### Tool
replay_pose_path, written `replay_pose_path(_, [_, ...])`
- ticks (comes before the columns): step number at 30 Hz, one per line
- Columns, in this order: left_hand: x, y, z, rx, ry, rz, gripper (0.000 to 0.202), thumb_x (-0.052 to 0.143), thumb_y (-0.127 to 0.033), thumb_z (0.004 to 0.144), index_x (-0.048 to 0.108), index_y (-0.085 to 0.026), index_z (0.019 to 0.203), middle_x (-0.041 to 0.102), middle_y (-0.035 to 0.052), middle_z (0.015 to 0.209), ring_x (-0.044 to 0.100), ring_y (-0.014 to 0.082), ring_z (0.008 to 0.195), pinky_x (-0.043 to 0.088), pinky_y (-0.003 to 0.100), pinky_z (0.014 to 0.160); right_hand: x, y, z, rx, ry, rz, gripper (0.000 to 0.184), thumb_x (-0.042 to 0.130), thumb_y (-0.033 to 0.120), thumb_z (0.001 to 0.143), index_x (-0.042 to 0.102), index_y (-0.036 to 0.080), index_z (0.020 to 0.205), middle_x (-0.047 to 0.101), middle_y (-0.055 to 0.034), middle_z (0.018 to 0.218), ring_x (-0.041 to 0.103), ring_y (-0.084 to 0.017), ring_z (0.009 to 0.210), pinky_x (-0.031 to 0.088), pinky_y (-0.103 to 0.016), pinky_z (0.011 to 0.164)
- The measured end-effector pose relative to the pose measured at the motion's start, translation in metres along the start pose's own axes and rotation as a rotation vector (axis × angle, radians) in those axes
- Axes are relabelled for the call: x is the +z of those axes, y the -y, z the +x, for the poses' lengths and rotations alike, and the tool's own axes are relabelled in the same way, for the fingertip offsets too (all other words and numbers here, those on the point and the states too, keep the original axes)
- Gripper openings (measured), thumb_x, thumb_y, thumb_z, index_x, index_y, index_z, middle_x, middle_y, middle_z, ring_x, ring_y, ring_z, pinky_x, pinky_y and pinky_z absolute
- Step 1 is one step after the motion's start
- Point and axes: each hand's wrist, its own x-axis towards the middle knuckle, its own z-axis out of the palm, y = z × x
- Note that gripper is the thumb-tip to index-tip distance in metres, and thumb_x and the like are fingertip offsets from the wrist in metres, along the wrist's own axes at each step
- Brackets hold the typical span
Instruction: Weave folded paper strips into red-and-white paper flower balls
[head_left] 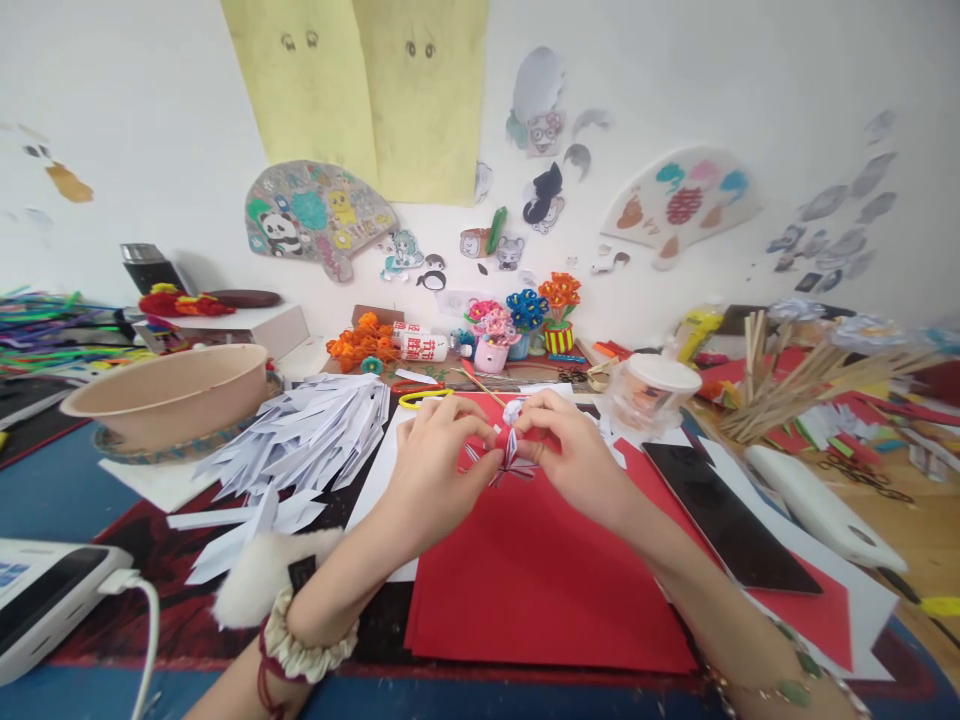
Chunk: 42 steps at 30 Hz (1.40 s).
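Both hands meet over a stack of red paper (540, 590), pinching one small folded paper piece (511, 446) in red and white with dark lines. My left hand (442, 460) grips its left side between thumb and fingers. On the other side, my right hand (566, 450) holds it with thumb and fingertips. Fingers cover much of the piece, so its full shape is hidden. Just behind the hands lie yellow-handled scissors (421, 396) and a thin wooden stick (480, 382). A pile of folded white paper strips (315, 430) is left of my left hand.
At left are a beige basin (172, 395) and a white device (56, 605) with a cable. A phone (727, 515), a white power bank (825, 505), a lidded tub (656, 390) and wooden sticks (795, 385) lie right. Pipe-cleaner flower pots (493, 350) stand by the wall.
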Motion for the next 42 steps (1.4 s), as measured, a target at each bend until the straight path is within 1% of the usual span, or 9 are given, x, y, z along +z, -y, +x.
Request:
replay_pose_path(7, [0.002,0.002,-0.002,0.011,-0.009,0.026,0.011,0.061,-0.013,0.088,0.065,-0.023,0.084,0.065,0.0007,0.107,0.053,0.0227,0.103,0.035,0.039,0.082,-0.004,0.007,-0.001,0.003,0.019,-0.036,0.01,0.076,0.019,0.077,0.068,0.023,0.079,0.057,-0.0026,0.094,0.058,-0.02,0.091,0.047,-0.037,0.081])
replay_pose_path(14, [0.003,0.0,-0.004,0.142,-0.074,0.187,0.007,0.066,-0.018,0.085,0.067,-0.025,0.084,0.064,0.0012,0.113,0.05,0.0267,0.107,0.031,0.042,0.083,0.002,0.001,-0.002,-0.045,-0.017,-0.038,0.024,0.059,-0.002,0.076,0.062,0.022,0.074,0.055,0.0,0.089,0.056,-0.017,0.083,0.049,-0.033,0.073])
replay_pose_path(17, [0.004,0.001,-0.004,0.151,-0.082,0.203,0.008,0.065,-0.017,0.085,0.067,-0.025,0.081,0.065,0.0011,0.112,0.051,0.0265,0.107,0.031,0.043,0.084,0.003,0.005,-0.002,-0.08,-0.051,-0.053,0.02,0.057,0.003,0.081,0.06,0.022,0.076,0.057,-0.0007,0.09,0.058,-0.017,0.083,0.05,-0.033,0.071])
replay_pose_path(22, [0.008,0.002,-0.004,0.067,-0.186,0.191,0.008,0.062,-0.017,0.087,0.065,-0.024,0.084,0.066,0.0021,0.109,0.051,0.0256,0.105,0.033,0.043,0.086,0.002,0.017,-0.004,-0.123,-0.339,-0.233,0.013,0.071,0.023,0.084,0.06,0.022,0.078,0.062,-0.0009,0.077,0.057,-0.017,0.069,0.046,-0.03,0.062])
replay_pose_path(26, [0.013,0.0,-0.006,0.071,-0.288,0.25,0.006,0.06,-0.018,0.089,0.063,-0.023,0.087,0.066,0.0043,0.11,0.051,0.0264,0.103,0.034,0.043,0.084,0.005,0.022,-0.008,-0.234,-0.323,-0.307,0.018,0.067,0.038,0.089,0.062,0.023,0.08,0.066,-0.003,0.076,0.06,-0.02,0.073,0.045,-0.033,0.067])
replay_pose_path(29, [0.014,-0.001,-0.008,0.131,-0.313,0.275,0.007,0.06,-0.016,0.089,0.063,-0.023,0.09,0.066,0.0045,0.112,0.051,0.0261,0.103,0.034,0.043,0.085,0.007,0.021,-0.009,-0.272,-0.33,-0.384,0.017,0.062,0.035,0.093,0.061,0.021,0.083,0.066,-0.004,0.077,0.058,-0.02,0.075,0.042,-0.033,0.067])
replay_pose_path(34, [0.005,0.001,-0.006,0.155,-0.284,0.243,0.011,0.06,-0.015,0.089,0.065,-0.024,0.088,0.067,0.0026,0.11,0.052,0.026,0.104,0.034,0.044,0.087,0.006,0.019,-0.008,-0.4,-0.275,-0.527,0.018,0.053,0.021,0.097,0.059,0.02,0.081,0.064,-0.0039,0.072,0.053,-0.019,0.069,0.039,-0.031,0.062])
replay_pose_path(38, [-0.01,0.002,-0.001,0.076,-0.125,-0.01,0.008,0.062,-0.025,0.088,0.07,-0.027,0.087,0.067,0.0009,0.103,0.054,0.0232,0.098,0.037,0.039,0.085,0.005,0.017,-0.008,-0.517,-0.321,-0.571,0.021,0.052,0.016,0.096,0.061,0.021,0.078,0.066,-0.0043,0.07,0.056,-0.018,0.065,0.041,-0.032,0.062])
replay_pose_path(42, [-0.018,-0.001,0.0,0.047,-0.148,-0.072,0.014,0.065,-0.03,0.087,0.069,-0.025,0.075,0.064,0.0009,0.094,0.053,0.0221,0.093,0.036,0.038,0.086,0.005,0.015,-0.011,-0.673,-0.336,-0.605,0.019,0.053,0.011,0.094,0.065,0.022,0.083,0.067,-0.0039,0.07,0.06,-0.017,0.065,0.045,-0.032,0.063])
